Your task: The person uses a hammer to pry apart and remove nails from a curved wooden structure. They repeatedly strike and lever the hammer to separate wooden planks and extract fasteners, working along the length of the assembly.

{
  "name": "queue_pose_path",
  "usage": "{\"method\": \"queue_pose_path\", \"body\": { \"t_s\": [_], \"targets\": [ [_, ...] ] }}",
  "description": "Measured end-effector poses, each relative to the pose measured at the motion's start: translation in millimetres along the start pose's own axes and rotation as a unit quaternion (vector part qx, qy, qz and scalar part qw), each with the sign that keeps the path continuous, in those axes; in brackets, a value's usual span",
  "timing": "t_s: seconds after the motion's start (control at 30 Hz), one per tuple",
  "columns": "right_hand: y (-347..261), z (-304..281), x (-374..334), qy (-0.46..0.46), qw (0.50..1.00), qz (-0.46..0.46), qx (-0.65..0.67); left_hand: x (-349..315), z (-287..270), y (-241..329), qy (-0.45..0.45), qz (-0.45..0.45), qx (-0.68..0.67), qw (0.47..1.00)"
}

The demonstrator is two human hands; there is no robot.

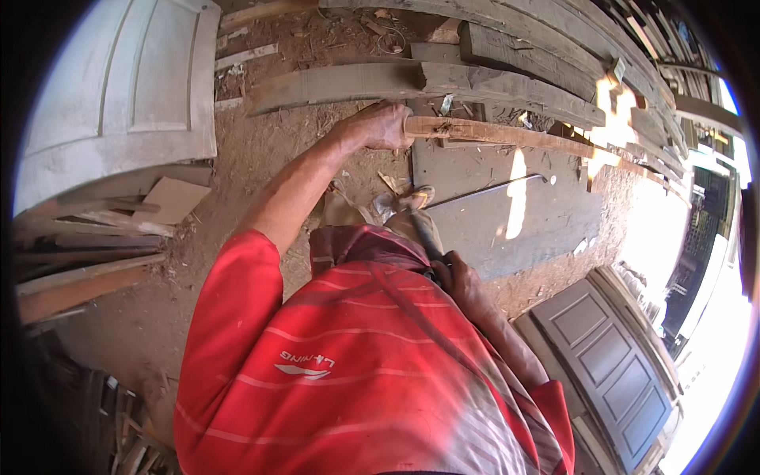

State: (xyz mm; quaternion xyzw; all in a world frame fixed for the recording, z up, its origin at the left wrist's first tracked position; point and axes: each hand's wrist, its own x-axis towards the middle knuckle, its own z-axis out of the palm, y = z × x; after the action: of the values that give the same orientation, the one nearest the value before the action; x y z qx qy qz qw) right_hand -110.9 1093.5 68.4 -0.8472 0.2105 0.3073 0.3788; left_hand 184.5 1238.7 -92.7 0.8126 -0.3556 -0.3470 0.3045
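My left hand (385,127), at the end of my outstretched arm, is closed around the near end of a long, narrow wooden board (483,132). The board runs off to the right, beside the stacked timber. My right hand (461,279) is low by my right side, its fingers curled at the upper end of a dark bar (426,231). That bar slants down toward my sandalled foot (422,195); its kind is hard to make out. A thin dark rod (491,190) with a bent end extends rightward from near the foot, over a grey sheet (467,237).
Thick beams (530,59) are stacked across the far side. A pale panelled door (119,87) stands at the far left, above piled offcuts (87,277). A brown panelled door (606,356) leans at the near right. Wood scraps litter the dirt floor (237,174).
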Motion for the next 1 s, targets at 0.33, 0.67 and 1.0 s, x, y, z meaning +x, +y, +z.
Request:
{"method": "queue_pose_path", "body": {
  "t_s": [0.33, 0.67, 1.0],
  "targets": [
    [-83, -101, -5, 0.33, 0.875, -0.254, 0.248, -12, -26, 17, 0.036, -0.009, 0.028, 0.999],
    [-26, -51, 57, 0.143, 0.987, 0.027, 0.066, 16, -12, -1, -0.051, 0.006, -0.005, 0.999],
    [-107, -190, 3, 0.197, 0.73, -0.497, 0.426, -1, -26, 12, -0.002, -0.022, 0.024, 0.999]
  ]
}}
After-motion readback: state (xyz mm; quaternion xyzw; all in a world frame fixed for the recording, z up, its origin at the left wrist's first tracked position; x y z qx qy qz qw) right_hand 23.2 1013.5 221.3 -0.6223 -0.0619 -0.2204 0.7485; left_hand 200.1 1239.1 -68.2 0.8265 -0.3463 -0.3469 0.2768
